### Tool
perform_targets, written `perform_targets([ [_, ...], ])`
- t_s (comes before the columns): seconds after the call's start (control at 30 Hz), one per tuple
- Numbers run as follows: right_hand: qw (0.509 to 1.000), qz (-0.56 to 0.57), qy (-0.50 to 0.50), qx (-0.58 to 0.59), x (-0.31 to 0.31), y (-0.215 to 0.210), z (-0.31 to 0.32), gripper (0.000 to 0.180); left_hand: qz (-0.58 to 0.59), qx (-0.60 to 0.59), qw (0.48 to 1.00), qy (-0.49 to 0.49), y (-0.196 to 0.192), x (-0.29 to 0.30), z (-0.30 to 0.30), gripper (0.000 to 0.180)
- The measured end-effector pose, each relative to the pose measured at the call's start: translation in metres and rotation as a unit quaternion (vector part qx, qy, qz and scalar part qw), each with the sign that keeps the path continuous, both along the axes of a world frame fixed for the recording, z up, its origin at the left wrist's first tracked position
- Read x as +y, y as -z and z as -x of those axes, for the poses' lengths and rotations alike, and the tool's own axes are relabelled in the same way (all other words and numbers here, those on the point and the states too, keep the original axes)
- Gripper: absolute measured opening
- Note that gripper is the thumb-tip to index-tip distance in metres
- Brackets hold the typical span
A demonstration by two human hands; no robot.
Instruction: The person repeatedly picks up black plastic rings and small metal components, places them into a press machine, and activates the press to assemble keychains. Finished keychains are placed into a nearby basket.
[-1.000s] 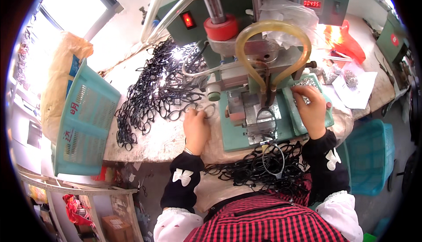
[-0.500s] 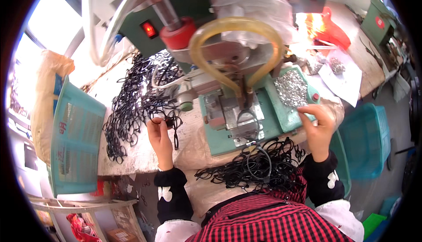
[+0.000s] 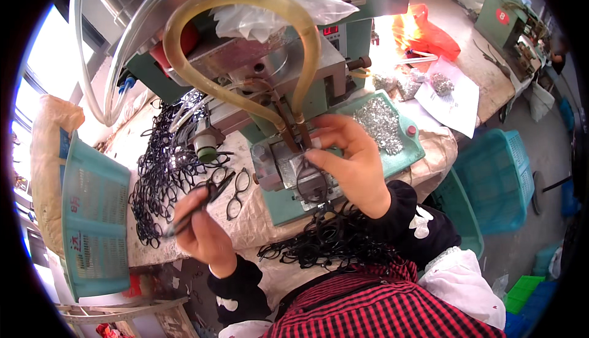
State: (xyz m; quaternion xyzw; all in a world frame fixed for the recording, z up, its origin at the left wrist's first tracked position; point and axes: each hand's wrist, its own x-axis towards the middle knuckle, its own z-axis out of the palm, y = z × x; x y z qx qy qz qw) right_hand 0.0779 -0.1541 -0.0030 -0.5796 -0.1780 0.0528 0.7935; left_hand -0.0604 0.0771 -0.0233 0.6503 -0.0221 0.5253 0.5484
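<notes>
My left hand (image 3: 205, 236) is closed round slim dark tweezers (image 3: 216, 193), held over the front left of the bench. Beside their tips lies a black eyeglass frame (image 3: 235, 200). My right hand (image 3: 353, 163) is pinched at the two upright metal prongs (image 3: 296, 135) of the bench machine (image 3: 319, 80); what its fingertips hold is too small to make out. Just below those fingertips, another dark eyeglass frame (image 3: 313, 186) sits at the machine's metal fixture (image 3: 270, 165). Small silvery metal parts (image 3: 378, 123) fill a green tray (image 3: 412, 147) to the right of my hand.
A heap of black eyeglass frames (image 3: 162, 160) covers the bench's left, and a second heap (image 3: 331, 240) lies before me. A yellowish hose (image 3: 178, 15) loops over the machine. Teal baskets stand left (image 3: 95, 215) and right (image 3: 491, 184). A red bag (image 3: 435, 34) lies far right.
My right hand has moved left from the tray of metal parts to the machine's prongs. My left hand has drawn down and left from the frames, tweezers in it. The head view has shifted.
</notes>
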Motion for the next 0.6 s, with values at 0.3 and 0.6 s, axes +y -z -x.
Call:
perform_targets([
  [0.3, 0.985, 0.109, -0.017, -0.135, -0.03, -0.006, 0.0, 0.035, -0.463, 0.046, 0.876, 0.126, -0.054, -0.069, -0.029, 0.031],
  [0.6, 0.772, 0.462, 0.269, -0.343, -0.095, 0.084, -0.064, 0.015, -0.498, 0.077, 0.855, 0.12, -0.036, -0.08, -0.044, 0.038],
])
